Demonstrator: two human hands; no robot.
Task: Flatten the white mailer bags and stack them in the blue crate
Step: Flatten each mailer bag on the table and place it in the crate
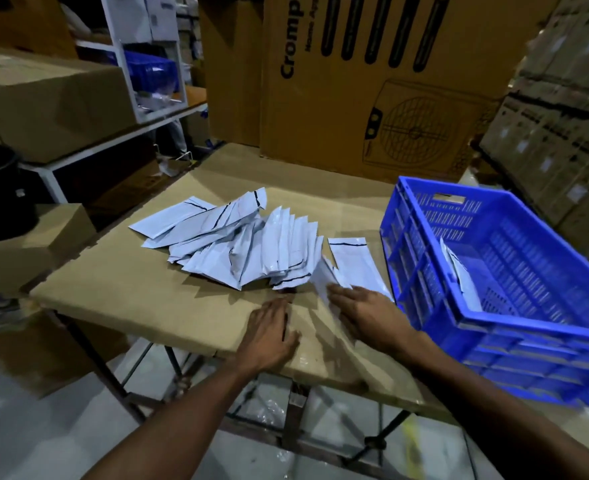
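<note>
A loose pile of white mailer bags [237, 244] lay fanned across the middle of the cardboard-topped table [119, 292]. Near the front edge the left hand [268, 329] rested flat on the bare top, fingers spread, holding nothing. Just beside it the right hand [365, 311] pressed open-palmed on a single mailer bag [350, 261]. At the table's right edge sat the blue crate [514, 306], one white bag [459, 275] leaning inside it.

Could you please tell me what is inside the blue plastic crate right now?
White mailer bags lean against the left inner wall of the blue plastic crate. The near wall hides part of the floor, so more could lie there.
</note>
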